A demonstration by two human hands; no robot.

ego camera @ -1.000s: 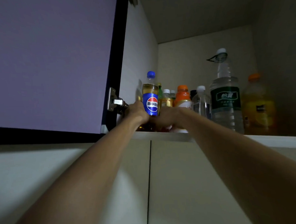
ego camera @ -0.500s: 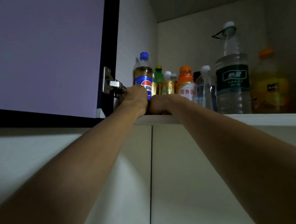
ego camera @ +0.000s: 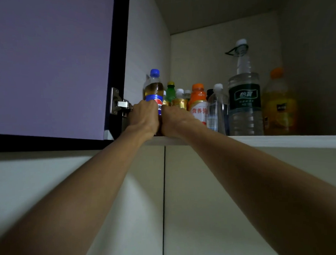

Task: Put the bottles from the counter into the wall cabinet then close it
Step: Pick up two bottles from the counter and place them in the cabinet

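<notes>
Blue-capped, blue-labelled plastic cola bottle [ego camera: 155,93]: upright at the left front of the open wall cabinet's pale shelf [ego camera: 278,140], gripped by left hand [ego camera: 144,116] and right hand [ego camera: 174,118]; orange-capped bottle [ego camera: 198,99] just right.

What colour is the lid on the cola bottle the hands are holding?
Blue. The cap of the cola bottle shows clearly in the head view.

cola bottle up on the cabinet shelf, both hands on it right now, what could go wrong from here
The cola bottle stands near the shelf's front edge; if the left hand and right hand let go early, it may tip off.
Pushing it deeper could knock the green bottle and gold-label bottle packed close behind.
The cabinet door is open beside the left forearm, which could bump it when pulling back.
</notes>
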